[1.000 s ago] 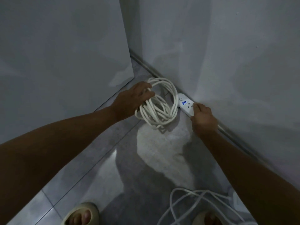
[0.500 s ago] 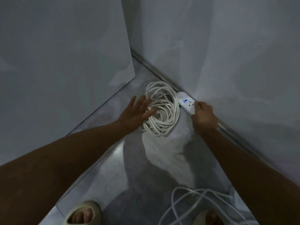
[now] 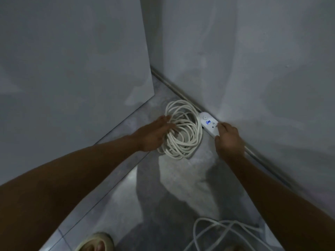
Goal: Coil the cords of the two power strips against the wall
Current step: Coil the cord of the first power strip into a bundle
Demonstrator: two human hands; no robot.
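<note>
A white coiled cord [image 3: 184,134] lies on the grey floor beside the baseboard. Its white power strip [image 3: 208,124], with a small blue-lit display, sits against the right wall. My left hand [image 3: 154,135] rests on the coil's left side, fingers stretched over the strands. My right hand [image 3: 228,140] grips the near end of the power strip, covering that end. A second white cord [image 3: 217,232] lies in loose loops on the floor at the bottom, partly behind my right forearm.
A grey panel [image 3: 72,78] stands on the left and meets the floor close to the coil. The right wall's baseboard [image 3: 174,87] runs diagonally. My sandalled foot [image 3: 96,241] is at the bottom edge.
My left hand let go of the coil and now lies on its left side. The coil settled flat on the floor. My right hand stayed on the power strip.
</note>
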